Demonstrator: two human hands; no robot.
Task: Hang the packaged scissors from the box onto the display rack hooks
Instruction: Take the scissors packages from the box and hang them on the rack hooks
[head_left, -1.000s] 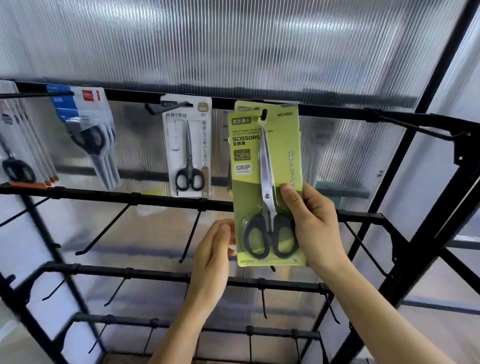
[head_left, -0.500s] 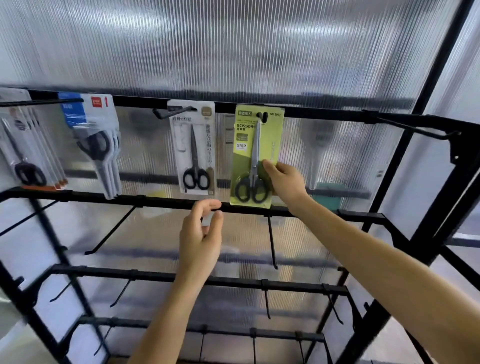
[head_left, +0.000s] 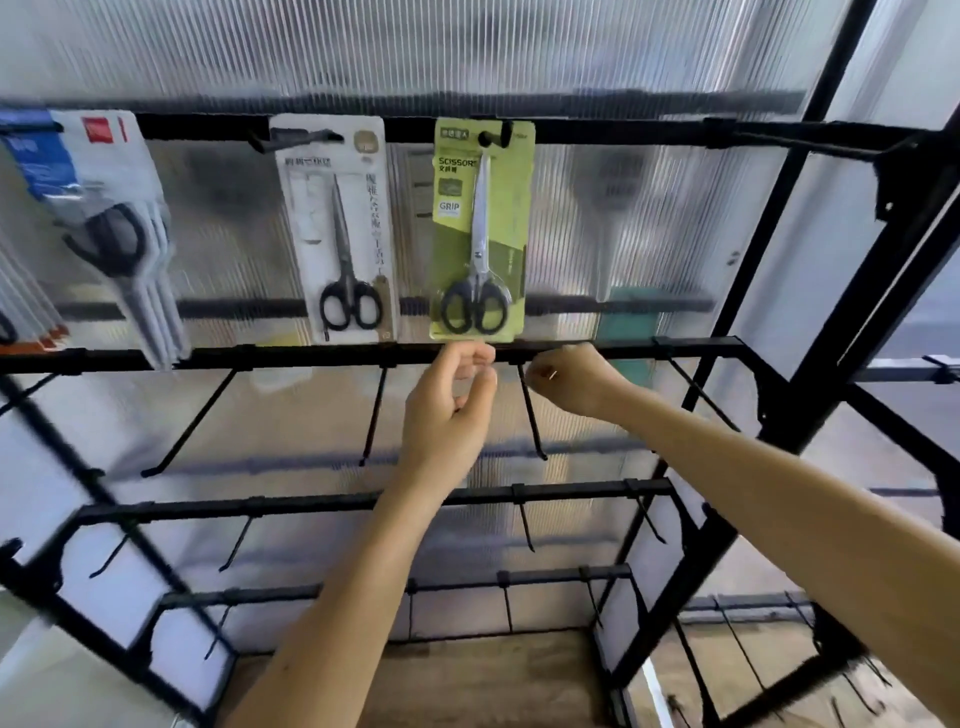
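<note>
- At the bottom edge, nearest the viewer, two bare forearms reach up and away toward a black metal display rack, above a strip of wooden floor.
- The left hand is raised just below the green scissors pack. Its fingers are half curled, with a gap between them and the thumb, and it holds nothing.
- The right hand is just to the right of it, the two close but apart. Its fingers are curled in toward the palm and nothing shows in them. The blur hides whether it touches the bare hook beside it.
- Both hands are level with the second rail, from which several bare black hooks slope down toward the viewer. Two lower rails with more bare hooks sit beneath.
- Farther back, the green scissors pack hangs upright from a peg on the top rail. It shows black-handled scissors with the blades pointing up, and its lower edge reaches nearly to the second rail.
- Just left of it on the same rail hangs a white scissors pack. Well to the left is a tilted bunch of blue-and-white packs.
- Farthest back, a ribbed translucent panel covers the wall behind the rack.
</note>
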